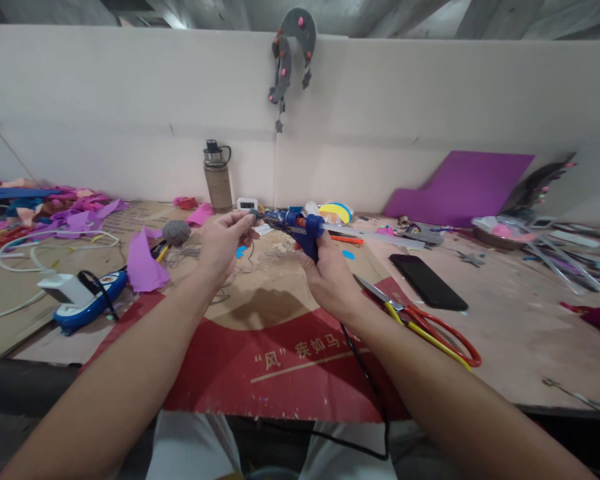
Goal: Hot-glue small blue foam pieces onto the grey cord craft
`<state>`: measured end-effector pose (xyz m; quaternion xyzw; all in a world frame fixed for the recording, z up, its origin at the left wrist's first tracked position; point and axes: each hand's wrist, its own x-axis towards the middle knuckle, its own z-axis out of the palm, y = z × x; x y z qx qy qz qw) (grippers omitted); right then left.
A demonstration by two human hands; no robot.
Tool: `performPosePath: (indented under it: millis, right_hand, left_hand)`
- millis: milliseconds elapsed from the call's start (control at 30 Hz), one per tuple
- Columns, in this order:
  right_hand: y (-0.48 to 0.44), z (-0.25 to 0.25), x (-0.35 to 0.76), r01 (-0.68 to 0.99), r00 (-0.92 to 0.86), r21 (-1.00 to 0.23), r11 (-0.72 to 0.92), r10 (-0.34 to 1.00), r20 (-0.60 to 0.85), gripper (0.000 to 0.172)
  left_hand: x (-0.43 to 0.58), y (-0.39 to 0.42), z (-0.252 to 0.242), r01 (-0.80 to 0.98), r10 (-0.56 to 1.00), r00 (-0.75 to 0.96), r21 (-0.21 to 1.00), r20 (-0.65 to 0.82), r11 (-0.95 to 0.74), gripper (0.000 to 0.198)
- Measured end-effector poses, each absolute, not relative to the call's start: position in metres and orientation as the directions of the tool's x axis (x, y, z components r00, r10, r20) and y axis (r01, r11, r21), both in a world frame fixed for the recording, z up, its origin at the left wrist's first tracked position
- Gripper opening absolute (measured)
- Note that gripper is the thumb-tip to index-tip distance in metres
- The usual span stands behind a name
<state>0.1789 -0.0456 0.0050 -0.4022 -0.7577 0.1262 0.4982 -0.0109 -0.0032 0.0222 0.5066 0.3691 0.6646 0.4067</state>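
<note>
My right hand is wrapped round the grip of a blue hot glue gun, whose nozzle points left. A clear glue stick sticks out of its back end. My left hand pinches a small dark grey piece right at the nozzle; its exact shape is too small to make out. Both hands are held above the cardboard sheet with a red printed front part. A ball of grey yarn lies left of my left hand.
Red-handled scissors and a black phone lie on the right. At left are a blue power strip and felt scraps. A water bottle stands at the back. The glue gun's black cord hangs over the front edge.
</note>
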Motion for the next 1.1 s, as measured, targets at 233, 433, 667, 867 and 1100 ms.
performPosePath:
  millis: [233,433,667,867,1100]
  right_hand:
    - [-0.035,0.003,0.183,0.353,-0.079,-0.721,0.596,0.787,0.612,0.028]
    - [0.001,-0.008,0.199,0.233,0.039,-0.959,0.163,0.984,0.177,0.014]
    - [0.015,-0.020,0.218,0.706,0.149,-0.688,0.166,0.915,0.374,0.025]
    - [-0.013,0.003,0.165,0.360,-0.048,-0.727,0.584,0.790,0.611,0.026]
    - [-0.018,0.018,0.111,-0.281,-0.160,-0.931,0.234,0.945,0.286,0.040]
  left_hand:
    - [-0.015,0.001,0.020,-0.212,0.921,-0.187,0.902,0.341,-0.377,0.012]
    - [-0.016,0.005,0.016,-0.079,0.907,-0.201,0.917,0.370,-0.392,0.014]
    - [-0.010,-0.007,0.018,0.378,0.773,-0.164,0.763,0.613,-0.525,0.015]
    - [-0.008,-0.014,0.023,0.610,0.579,-0.088,0.503,0.811,-0.612,0.006]
    - [-0.010,-0.012,0.021,0.641,0.592,-0.109,0.512,0.798,-0.572,0.006]
